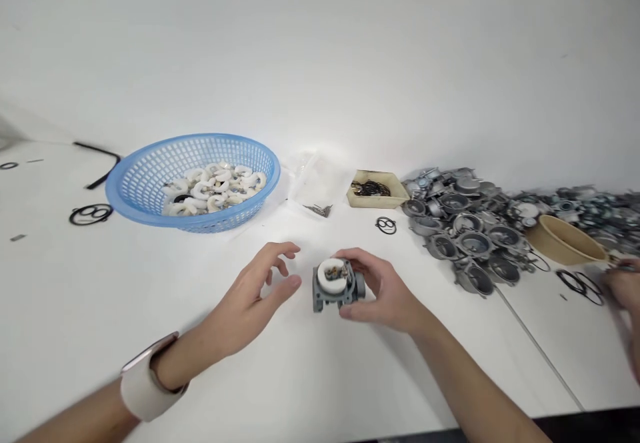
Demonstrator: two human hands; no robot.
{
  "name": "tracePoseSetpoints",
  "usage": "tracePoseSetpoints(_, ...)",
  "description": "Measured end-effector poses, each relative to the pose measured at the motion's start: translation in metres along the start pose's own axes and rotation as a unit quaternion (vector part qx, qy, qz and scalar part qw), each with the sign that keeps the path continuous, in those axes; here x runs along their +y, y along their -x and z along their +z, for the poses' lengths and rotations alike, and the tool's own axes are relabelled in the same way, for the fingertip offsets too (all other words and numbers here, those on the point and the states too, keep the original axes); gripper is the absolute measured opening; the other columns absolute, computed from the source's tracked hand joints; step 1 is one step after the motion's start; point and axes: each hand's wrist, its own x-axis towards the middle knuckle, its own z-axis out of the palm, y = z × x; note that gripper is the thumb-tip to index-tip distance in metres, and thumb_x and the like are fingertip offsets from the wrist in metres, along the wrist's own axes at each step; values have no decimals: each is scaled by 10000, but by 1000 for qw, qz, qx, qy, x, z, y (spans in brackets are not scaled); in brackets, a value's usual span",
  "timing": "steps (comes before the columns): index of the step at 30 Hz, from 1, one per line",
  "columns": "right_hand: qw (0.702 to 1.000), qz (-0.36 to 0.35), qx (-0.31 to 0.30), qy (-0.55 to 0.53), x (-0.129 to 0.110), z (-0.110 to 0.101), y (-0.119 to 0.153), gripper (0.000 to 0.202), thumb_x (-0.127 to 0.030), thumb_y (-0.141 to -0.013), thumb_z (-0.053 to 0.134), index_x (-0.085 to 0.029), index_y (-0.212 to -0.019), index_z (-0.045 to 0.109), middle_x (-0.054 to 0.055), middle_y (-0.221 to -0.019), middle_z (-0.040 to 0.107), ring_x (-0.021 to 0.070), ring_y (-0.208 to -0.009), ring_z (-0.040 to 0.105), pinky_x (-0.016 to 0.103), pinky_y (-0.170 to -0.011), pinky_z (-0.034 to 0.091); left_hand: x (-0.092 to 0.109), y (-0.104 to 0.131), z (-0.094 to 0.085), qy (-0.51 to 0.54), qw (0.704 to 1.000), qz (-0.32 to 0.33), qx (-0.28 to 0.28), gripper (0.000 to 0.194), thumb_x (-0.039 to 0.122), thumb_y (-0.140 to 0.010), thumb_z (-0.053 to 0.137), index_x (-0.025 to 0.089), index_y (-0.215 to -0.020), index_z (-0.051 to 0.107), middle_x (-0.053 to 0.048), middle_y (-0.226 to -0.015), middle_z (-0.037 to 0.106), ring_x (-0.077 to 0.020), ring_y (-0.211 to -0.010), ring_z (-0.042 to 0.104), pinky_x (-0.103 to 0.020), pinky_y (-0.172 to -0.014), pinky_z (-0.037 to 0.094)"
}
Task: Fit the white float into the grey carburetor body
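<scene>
My right hand [383, 291] grips a grey metal carburetor body [321, 301] from its right side, thumb at the front and fingers behind. On top of the body lies a white C-shaped float [327, 280], with small brass-coloured parts showing in its opening. My left hand [263, 296] is a short way left of the carburetor body, not touching it. Its fingers are curved and apart from the thumb, and nothing is between them. A pale watch band circles the left wrist.
A blue basket [195, 223] holds several white floats. Behind the carburetor are a clear bag [315, 179] with small metal pins and a cream tray [385, 201] of dark rings. Grey metal parts [473, 244] pile up at right, near a tan tub [555, 246] and another person's hand [625, 289].
</scene>
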Motion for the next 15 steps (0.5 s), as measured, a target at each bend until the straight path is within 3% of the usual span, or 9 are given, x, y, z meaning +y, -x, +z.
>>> tracePoseSetpoints(4, 992, -16, 122, -6, 1, -26, 2, 681, -295, -605, 966, -259, -1233, 705, 61, -1163, 729, 258, -1086, 669, 385, -960, 549, -4, -1, 8, -4, 1000, 11, -21, 304, 434, -1063, 479, 322, -1345, 476, -37, -1285, 570, -189, -998, 593, -344, -836, 495)
tracePoseSetpoints(8, 958, -17, 287, 18, 9, -70, 49, 710, -366, -622, 937, -279, -1280, 685, 92, -1241, 720, 283, -1075, 688, 380, -851, 596, -1, 5, 10, -23, 999, 22, -38, 341, 442, -1047, 490, 347, -1372, 444, -44, -1293, 558, -198, -995, 600, -326, -779, 524)
tracePoseSetpoints(11, 900, -10, 434, 49, 18, -118, 110, 708, -448, -564, 937, -253, -1203, 704, 105, -1281, 699, 309, -1113, 671, 362, -813, 603, 3, 11, 10, -25, 999, 28, -39, 378, 502, -1035, 495, 373, -1385, 434, -53, -1273, 554, -202, -935, 604, -278, -634, 526)
tracePoseSetpoints(15, 788, 34, 606, 104, 31, -178, 182, 723, -482, -518, 962, -183, -1122, 701, 104, -1159, 703, 315, -1024, 674, 377, -724, 620, 3, 17, 13, -28, 997, 41, -56, 413, 555, -1028, 481, 389, -1400, 411, -55, -1222, 550, -182, -786, 605, -255, -515, 500)
